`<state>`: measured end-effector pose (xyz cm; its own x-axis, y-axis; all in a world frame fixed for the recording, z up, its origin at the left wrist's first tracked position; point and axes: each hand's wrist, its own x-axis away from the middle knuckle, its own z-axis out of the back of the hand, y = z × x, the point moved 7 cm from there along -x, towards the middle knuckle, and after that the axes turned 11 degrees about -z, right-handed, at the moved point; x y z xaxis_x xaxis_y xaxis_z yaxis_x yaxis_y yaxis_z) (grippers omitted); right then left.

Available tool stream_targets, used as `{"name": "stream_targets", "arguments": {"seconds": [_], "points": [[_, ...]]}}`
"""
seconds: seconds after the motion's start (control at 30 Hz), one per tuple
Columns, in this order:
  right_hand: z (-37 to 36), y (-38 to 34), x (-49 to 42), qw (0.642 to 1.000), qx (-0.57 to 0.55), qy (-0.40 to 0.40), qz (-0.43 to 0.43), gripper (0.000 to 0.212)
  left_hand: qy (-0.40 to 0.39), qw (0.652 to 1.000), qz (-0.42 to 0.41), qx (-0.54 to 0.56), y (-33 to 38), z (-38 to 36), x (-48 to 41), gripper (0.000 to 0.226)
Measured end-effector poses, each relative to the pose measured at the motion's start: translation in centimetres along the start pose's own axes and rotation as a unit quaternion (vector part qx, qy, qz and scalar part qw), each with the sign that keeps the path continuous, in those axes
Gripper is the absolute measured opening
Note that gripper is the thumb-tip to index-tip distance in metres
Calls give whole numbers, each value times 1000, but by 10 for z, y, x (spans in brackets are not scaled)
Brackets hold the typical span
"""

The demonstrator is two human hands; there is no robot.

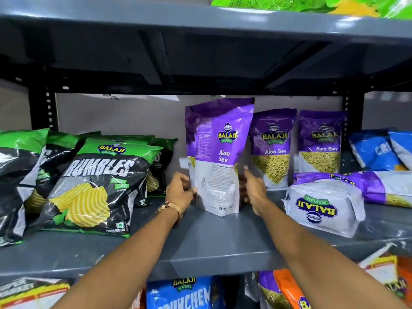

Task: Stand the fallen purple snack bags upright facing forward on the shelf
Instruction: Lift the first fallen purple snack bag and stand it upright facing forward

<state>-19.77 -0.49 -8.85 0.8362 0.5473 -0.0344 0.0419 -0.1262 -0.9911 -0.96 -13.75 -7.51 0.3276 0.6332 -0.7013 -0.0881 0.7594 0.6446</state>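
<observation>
A purple and white Aloo Sev bag point(217, 157) stands upright at the middle of the grey shelf point(200, 241), turned so its back and side panel show. My left hand point(179, 192) grips its lower left edge. My right hand point(254, 188) presses against its lower right side. Two more purple Aloo Sev bags point(273, 148) point(321, 141) stand upright facing forward just to the right. In front of them a fallen bag point(323, 208) lies with its white bottom toward me, and another fallen purple bag point(383, 186) lies on its side behind it.
Green and black Rumbles chip bags point(93, 186) lean at the left of the shelf. Blue bags point(379, 150) rest at the far right. The dark shelf above point(200, 52) hangs low overhead. Blue and orange bags point(182, 293) fill the shelf below.
</observation>
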Motion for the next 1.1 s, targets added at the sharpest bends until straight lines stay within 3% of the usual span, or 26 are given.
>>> {"name": "stream_targets", "arguments": {"seconds": [0.07,0.1,0.2,0.33,0.4,0.43,0.53,0.57,0.63,0.7,0.77,0.83,0.87,1.03,1.1], "points": [[-1,-5,1,998,26,22,47,43,-6,999,-19,-38,6,-2,2,7],[-1,-7,3,997,33,36,67,45,-13,999,-23,-35,10,-4,2,20],[3,-10,5,990,39,59,118,47,-70,995,2,65,16,-13,8,89],[2,-17,6,979,33,55,196,48,-211,953,32,213,26,-33,21,95],[-3,-15,7,987,-21,17,160,27,-221,950,30,219,20,-37,21,108],[-7,-12,4,991,-60,-14,120,24,-215,951,23,222,20,-37,21,106],[-20,-5,0,982,-129,-138,30,65,-222,945,34,236,15,-41,16,66],[-25,-5,2,978,-124,-167,22,59,-233,939,43,252,17,-41,17,46],[-31,-4,5,973,-116,-197,17,27,-251,927,61,271,14,-41,18,20],[-27,-2,1,983,-111,-148,7,35,-245,926,72,278,8,-39,17,17],[-14,4,-9,997,-74,-35,-14,50,-212,935,64,277,5,-34,14,24],[-1,7,-14,998,-37,40,-2,28,-164,949,65,263,-1,-27,9,25],[0,7,-14,999,-21,45,10,19,-143,955,62,251,-3,-24,7,20],[2,7,-13,989,110,79,57,21,-96,968,72,221,-22,-23,-2,4],[3,6,-13,984,143,78,76,19,-77,967,98,221,-31,-25,-3,11]]}}
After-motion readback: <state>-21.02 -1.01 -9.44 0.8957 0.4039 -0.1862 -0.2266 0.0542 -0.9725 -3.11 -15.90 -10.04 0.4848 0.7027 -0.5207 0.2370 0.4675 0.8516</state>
